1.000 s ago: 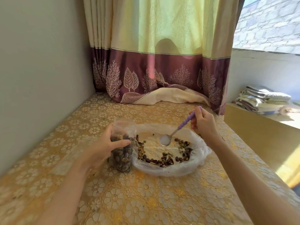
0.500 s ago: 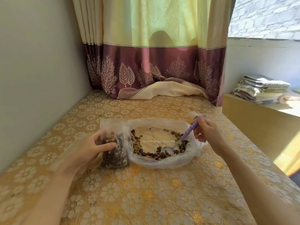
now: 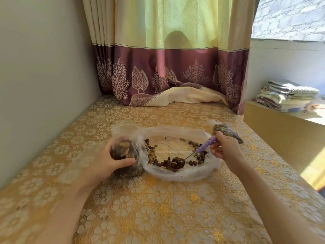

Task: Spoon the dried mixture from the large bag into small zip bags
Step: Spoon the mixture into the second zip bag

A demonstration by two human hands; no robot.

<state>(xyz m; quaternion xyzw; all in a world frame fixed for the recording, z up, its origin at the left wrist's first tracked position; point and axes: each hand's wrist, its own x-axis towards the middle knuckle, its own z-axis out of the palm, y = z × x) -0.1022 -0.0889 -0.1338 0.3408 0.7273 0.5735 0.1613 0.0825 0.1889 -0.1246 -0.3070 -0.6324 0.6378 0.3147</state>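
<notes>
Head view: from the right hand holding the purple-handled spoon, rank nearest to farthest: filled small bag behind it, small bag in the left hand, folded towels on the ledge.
1. Filled small clear bag, just behind the right hand.
2. Small clear bag of dark mixture, across the large bag, in the left hand.
3. Folded towels, far right on the ledge.

Table (image 3: 158,208) covered with a gold floral cloth. At centre, the large bag (image 3: 182,173) lies opened flat, dried mixture inside. At its 9 o'clock stands a small zip bag (image 3: 126,155); at 2 o'clock lies a filled bag (image 3: 226,131). At 12 o'clock, the curtain hem (image 3: 184,95) rests on the cloth.
</notes>
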